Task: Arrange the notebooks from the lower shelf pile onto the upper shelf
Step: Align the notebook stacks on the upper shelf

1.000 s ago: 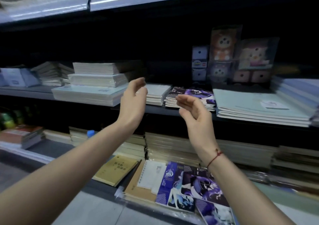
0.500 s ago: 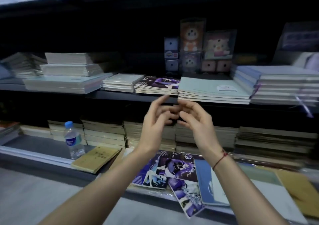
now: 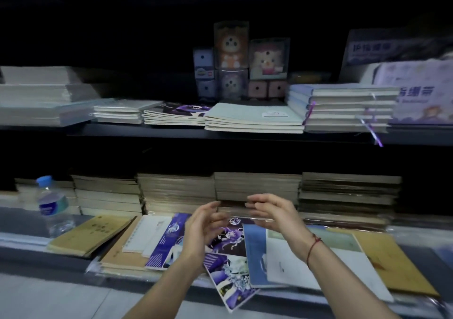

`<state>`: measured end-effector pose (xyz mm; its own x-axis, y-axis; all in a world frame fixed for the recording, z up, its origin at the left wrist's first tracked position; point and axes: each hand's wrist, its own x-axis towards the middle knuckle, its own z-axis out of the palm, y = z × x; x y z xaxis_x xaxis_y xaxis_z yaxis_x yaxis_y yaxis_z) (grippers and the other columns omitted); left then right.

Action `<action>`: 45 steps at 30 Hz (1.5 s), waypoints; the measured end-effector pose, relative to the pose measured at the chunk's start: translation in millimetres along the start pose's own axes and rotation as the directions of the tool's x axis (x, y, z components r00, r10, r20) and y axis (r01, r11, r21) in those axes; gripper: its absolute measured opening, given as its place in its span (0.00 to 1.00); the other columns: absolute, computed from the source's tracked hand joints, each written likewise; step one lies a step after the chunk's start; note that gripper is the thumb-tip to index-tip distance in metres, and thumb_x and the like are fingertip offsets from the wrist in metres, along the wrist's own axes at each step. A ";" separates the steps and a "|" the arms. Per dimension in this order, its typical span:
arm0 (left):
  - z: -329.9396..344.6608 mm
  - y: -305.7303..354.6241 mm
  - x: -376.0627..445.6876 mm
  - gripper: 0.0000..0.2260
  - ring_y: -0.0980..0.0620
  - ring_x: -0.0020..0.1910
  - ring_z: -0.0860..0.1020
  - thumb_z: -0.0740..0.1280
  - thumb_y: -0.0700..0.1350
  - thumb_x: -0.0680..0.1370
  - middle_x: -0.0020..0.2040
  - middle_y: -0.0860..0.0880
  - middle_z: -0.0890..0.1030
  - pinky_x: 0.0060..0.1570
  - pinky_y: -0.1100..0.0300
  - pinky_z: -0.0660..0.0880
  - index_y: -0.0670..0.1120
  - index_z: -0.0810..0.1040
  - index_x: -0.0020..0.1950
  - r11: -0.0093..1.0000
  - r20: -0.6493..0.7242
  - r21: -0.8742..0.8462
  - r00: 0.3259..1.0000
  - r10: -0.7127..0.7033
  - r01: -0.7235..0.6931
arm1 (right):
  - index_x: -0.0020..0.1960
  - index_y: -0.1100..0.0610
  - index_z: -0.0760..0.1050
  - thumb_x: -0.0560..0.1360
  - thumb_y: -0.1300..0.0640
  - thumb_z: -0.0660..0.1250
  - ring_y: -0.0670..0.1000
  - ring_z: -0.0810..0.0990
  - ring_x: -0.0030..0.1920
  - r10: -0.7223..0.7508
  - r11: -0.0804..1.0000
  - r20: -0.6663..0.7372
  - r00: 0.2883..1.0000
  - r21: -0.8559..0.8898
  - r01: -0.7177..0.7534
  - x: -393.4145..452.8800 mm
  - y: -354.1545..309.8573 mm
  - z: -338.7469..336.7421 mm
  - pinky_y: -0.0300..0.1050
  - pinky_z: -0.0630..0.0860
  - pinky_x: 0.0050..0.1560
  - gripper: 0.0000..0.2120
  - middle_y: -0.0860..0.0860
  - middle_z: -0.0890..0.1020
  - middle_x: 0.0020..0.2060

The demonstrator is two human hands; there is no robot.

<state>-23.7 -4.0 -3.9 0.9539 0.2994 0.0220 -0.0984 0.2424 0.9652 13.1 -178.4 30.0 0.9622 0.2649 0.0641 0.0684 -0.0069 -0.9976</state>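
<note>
- Two hands, left hand point(image 3: 201, 230) & right hand point(image 3: 272, 212), both loosely open, empty, hovering over lower shelf pile point(image 3: 228, 250).
- Progress: early by my guess; pile mostly unmoved.
- Approx 8 loose notebooks in pile, incl 3 purple.
- Upper shelf point(image 3: 171, 132): purple stack point(image 3: 176, 115) is prob the target.
- 1 water bottle point(image 3: 52, 204) at left.

Both the left hand point(image 3: 199, 230) and right hand point(image 3: 274, 214) lower now, over the lower-shelf notebooks point(image 3: 228, 242).

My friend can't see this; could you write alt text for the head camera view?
Two empty hands, left hand and right hand, hover over loose notebooks on a lower shelf; the upper shelf holds neat stacks.
</note>
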 end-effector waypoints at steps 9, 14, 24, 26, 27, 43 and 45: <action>-33.7 -18.0 10.9 0.15 0.48 0.50 0.82 0.56 0.48 0.82 0.52 0.44 0.84 0.42 0.61 0.75 0.45 0.76 0.63 0.968 -0.020 0.205 0.990 -0.142 0.143 | 0.53 0.55 0.81 0.77 0.62 0.64 0.52 0.83 0.52 0.110 0.993 -0.065 0.992 0.036 -0.108 0.4 18.0 -32.1 0.51 0.78 0.58 0.09 0.51 0.85 0.49; -29.4 -37.2 10.8 0.16 0.45 0.51 0.82 0.58 0.49 0.81 0.52 0.44 0.84 0.48 0.55 0.76 0.45 0.76 0.64 0.946 -0.003 0.203 0.966 -0.259 0.254 | 0.54 0.54 0.80 0.78 0.60 0.62 0.52 0.83 0.53 0.176 0.984 -0.101 0.979 0.022 -0.174 -2.8 28.1 -48.9 0.51 0.78 0.57 0.10 0.52 0.85 0.51; 7.2 -44.0 12.5 0.15 0.43 0.50 0.81 0.58 0.47 0.80 0.53 0.41 0.83 0.51 0.53 0.76 0.44 0.76 0.63 0.952 0.078 0.119 0.953 -0.292 0.282 | 0.57 0.54 0.80 0.77 0.52 0.63 0.53 0.82 0.55 0.268 0.959 -0.062 0.962 0.112 -0.260 -11.6 36.2 -63.0 0.53 0.77 0.60 0.13 0.51 0.85 0.52; 13.8 -45.4 11.4 0.15 0.44 0.51 0.82 0.58 0.49 0.80 0.52 0.42 0.84 0.50 0.54 0.76 0.44 0.77 0.62 0.950 0.092 0.136 0.951 -0.296 0.283 | 0.57 0.54 0.80 0.77 0.52 0.62 0.54 0.82 0.55 0.283 0.954 -0.070 0.956 0.118 -0.274 -12.7 38.0 -65.1 0.53 0.77 0.60 0.12 0.51 0.85 0.52; 16.5 -45.6 11.3 0.16 0.44 0.51 0.82 0.58 0.50 0.80 0.51 0.43 0.84 0.48 0.54 0.76 0.45 0.77 0.61 0.948 0.103 0.148 0.949 -0.297 0.281 | 0.58 0.54 0.79 0.77 0.52 0.62 0.54 0.82 0.55 0.292 0.951 -0.076 0.953 0.125 -0.282 -13.6 39.5 -65.8 0.53 0.77 0.60 0.13 0.52 0.84 0.52; 69.8 -71.0 17.8 0.24 0.44 0.66 0.73 0.59 0.58 0.79 0.67 0.44 0.74 0.66 0.50 0.68 0.47 0.68 0.71 0.921 0.168 0.196 0.914 -0.369 0.336 | 0.65 0.53 0.73 0.79 0.54 0.60 0.55 0.74 0.62 0.390 0.919 -0.401 0.829 0.115 -0.377 -32.3 81.9 -103.5 0.51 0.67 0.60 0.15 0.51 0.75 0.60; 72.4 -75.3 17.7 0.26 0.44 0.67 0.71 0.60 0.58 0.78 0.69 0.43 0.72 0.67 0.50 0.67 0.45 0.66 0.72 0.902 0.161 0.210 0.897 -0.412 0.377 | 0.64 0.51 0.73 0.79 0.53 0.60 0.54 0.74 0.61 0.383 0.919 -0.415 0.825 0.079 -0.386 -32.2 86.0 -105.9 0.49 0.66 0.57 0.15 0.50 0.75 0.59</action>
<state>21.1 -83.8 -57.3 0.9415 0.0199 -0.3364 0.3307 0.1381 0.9336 15.9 -289.6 -55.3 0.9298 -0.1845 -0.3185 -0.3297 -0.0330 -0.9435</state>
